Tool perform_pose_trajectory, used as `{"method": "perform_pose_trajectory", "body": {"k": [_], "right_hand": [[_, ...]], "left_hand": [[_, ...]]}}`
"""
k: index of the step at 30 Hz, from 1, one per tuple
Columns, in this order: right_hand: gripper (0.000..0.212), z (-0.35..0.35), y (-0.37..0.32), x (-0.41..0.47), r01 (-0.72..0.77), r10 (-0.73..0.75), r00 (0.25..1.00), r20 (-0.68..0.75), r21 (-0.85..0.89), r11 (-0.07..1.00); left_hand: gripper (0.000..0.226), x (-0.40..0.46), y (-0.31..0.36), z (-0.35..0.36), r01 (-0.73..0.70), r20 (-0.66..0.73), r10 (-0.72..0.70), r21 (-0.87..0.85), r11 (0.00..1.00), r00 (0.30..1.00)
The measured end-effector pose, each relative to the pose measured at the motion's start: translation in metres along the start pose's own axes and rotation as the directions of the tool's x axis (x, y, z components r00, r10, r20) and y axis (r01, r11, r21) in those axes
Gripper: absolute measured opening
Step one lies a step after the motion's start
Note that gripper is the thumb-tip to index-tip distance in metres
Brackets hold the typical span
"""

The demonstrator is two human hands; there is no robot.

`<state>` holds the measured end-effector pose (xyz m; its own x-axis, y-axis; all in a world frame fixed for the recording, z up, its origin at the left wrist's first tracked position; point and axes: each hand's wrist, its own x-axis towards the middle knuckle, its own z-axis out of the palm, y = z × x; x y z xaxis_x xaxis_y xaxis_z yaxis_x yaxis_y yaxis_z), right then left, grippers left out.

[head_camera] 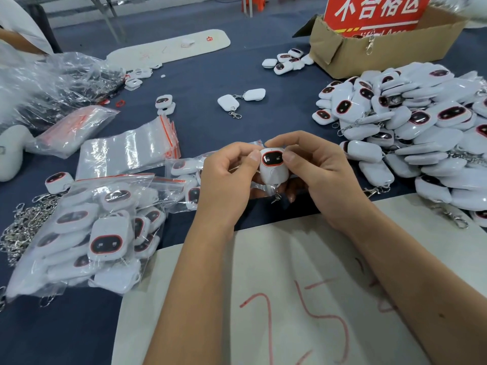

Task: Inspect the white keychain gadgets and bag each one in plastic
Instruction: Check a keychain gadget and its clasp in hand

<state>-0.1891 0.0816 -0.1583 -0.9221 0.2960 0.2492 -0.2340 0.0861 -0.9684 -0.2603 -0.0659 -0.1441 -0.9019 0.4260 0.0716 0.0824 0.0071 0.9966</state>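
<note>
1. The gadget (272,168) is held up between both hands above the near part of the blue table (200,83), in the middle of the view.
2. Its long axis runs roughly up and down in the picture: the dark, red-rimmed screen is at the top and faces the camera, and the metal clip (276,197) hangs from the bottom end.
3. The left hand (226,177) has its fingers curled, with the thumb tip pressed on the gadget's upper left edge; it pinches the gadget.
4. The right hand (320,169) is curled as well, thumb on the upper right edge and forefinger arched over the top; it pinches the gadget from that side.
5. A clear bag (259,189) shows behind and under the gadget; whether the gadget is inside it I cannot tell.
6. To the left lies a heap of bagged gadgets (87,233), each in its own clear plastic bag with a red strip.
7. Beyond it, a stack of empty bags (129,151) lies flat.
8. A large pile of loose gadgets (411,133) fills the right side.
9. A cardboard box (374,51) stands behind the pile with a red sign (374,11) in it; one clip hangs over its wall.
10. A white sheet (276,299) with red marks lies under the forearms.
</note>
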Motion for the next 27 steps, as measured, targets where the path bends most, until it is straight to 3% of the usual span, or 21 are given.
{"method": "perform_pose_trajectory", "body": {"k": [10,15,18,22,25,27], "right_hand": [[0.023,0.001,0.0,-0.001,0.039,-0.04,0.999,-0.027,-0.05,0.998],[0.026,0.001,0.003,0.001,-0.03,0.027,0.998,-0.052,-0.056,0.998],[0.022,-0.003,0.001,0.009,-0.057,0.052,0.982,-0.183,-0.025,0.998],[0.018,-0.022,-0.011,0.045,-0.106,0.125,0.884,-0.45,0.067,0.992],[0.016,-0.053,-0.026,0.09,-0.146,0.228,0.829,-0.51,0.197,0.97],[0.003,-0.079,-0.036,0.122,-0.146,0.302,0.793,-0.53,0.316,0.938]], "left_hand": [[0.019,0.001,-0.001,0.001,-0.032,-0.006,0.032,-0.027,0.999,0.999],[0.019,0.005,-0.004,0.014,0.011,-0.144,-0.021,-0.066,0.998,0.989],[0.018,0.019,0.001,0.036,0.037,-0.209,-0.056,-0.09,0.995,0.976],[0.015,0.065,0.022,0.077,0.055,-0.225,-0.066,-0.055,0.997,0.972],[0.015,0.115,0.042,0.107,0.038,-0.154,-0.042,-0.025,0.999,0.987],[0.018,0.147,0.055,0.124,0.031,-0.07,-0.03,0.001,1.0,0.997]]}}
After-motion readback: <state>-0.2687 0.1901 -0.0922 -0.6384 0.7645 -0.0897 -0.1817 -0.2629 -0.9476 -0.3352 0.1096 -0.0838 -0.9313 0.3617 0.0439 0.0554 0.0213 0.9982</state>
